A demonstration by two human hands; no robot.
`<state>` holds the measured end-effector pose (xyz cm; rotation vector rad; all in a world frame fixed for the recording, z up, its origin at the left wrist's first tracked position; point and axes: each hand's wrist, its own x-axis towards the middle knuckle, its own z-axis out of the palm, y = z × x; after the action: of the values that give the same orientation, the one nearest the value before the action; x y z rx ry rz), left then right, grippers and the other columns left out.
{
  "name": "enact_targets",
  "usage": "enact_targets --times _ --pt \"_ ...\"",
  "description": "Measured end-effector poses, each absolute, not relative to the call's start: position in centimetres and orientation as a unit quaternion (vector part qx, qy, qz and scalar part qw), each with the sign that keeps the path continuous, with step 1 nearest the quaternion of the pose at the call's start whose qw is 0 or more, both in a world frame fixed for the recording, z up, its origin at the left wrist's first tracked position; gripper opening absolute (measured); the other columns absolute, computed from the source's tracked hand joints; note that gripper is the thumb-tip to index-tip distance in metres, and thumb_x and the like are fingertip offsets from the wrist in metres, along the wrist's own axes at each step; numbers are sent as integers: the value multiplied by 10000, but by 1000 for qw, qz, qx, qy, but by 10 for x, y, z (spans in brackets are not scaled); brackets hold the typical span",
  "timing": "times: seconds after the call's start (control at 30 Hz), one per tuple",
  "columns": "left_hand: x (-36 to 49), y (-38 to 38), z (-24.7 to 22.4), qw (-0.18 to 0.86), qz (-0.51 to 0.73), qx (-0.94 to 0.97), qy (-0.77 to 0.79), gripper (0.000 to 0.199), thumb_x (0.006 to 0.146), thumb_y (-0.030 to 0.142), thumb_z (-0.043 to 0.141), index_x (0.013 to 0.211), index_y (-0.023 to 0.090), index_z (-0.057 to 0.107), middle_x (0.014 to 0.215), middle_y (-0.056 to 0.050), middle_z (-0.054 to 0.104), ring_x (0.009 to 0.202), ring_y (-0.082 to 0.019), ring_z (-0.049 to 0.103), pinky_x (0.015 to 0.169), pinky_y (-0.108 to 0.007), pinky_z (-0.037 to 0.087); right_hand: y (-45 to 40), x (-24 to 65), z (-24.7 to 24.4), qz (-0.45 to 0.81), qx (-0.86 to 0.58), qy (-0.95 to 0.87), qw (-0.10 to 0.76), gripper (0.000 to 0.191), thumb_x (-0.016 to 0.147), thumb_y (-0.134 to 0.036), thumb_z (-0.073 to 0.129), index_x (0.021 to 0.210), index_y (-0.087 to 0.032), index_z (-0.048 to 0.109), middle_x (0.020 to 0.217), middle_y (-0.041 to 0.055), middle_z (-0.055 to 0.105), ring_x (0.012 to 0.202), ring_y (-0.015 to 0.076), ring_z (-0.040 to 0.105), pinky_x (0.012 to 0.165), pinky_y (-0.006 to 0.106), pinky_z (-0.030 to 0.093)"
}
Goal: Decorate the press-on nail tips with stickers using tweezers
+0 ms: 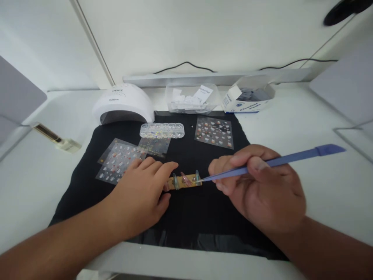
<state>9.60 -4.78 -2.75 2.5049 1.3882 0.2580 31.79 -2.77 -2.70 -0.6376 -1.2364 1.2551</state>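
A small tan strip (181, 184) lies on the black cloth, with several false nails across it. Among them are a pink nail (185, 179) in the middle and a greenish nail (176, 181) closer to my fingers. My left hand (142, 194) grips the strip's left end between thumb and fingers, which partly hide that end. In my right hand (262, 190) are blue tweezers (294, 157), held like a pen. Their pale tip meets or hovers just over the strip's right end, beside another greenish nail (197, 175). Whether the tip holds anything is too small to tell.
Sticker sheets (214, 132) lie on the black cloth (186, 221), some partly under my left hand. Behind are a clear rhinestone case (162, 131), a white nail lamp (124, 101), a plastic tub (192, 107) and an alcohol-pad box (247, 101). A polish bottle (68, 145) lies left.
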Motion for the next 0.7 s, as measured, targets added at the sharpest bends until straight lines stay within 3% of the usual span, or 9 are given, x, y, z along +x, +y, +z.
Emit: enact_targets --times 0.43,0.7 --pt "89 -47 -25 122 79 865 480 474 867 115 517 1338 158 549 1051 -109 739 990 -324 648 902 -569 506 -41 331 -4 473 -325 -582 576 215 918 -409 714 819 -223 758 502 -10 661 475 177 594 521 339 466" --pt "96 -53 -13 153 102 862 473 552 868 243 632 1401 187 501 1318 -132 629 1208 -356 564 1040 -620 434 -36 334 -37 510 -367 -549 552 253 940 -422 664 797 -220 714 486 -18 626 489 184 577 596 371 491"
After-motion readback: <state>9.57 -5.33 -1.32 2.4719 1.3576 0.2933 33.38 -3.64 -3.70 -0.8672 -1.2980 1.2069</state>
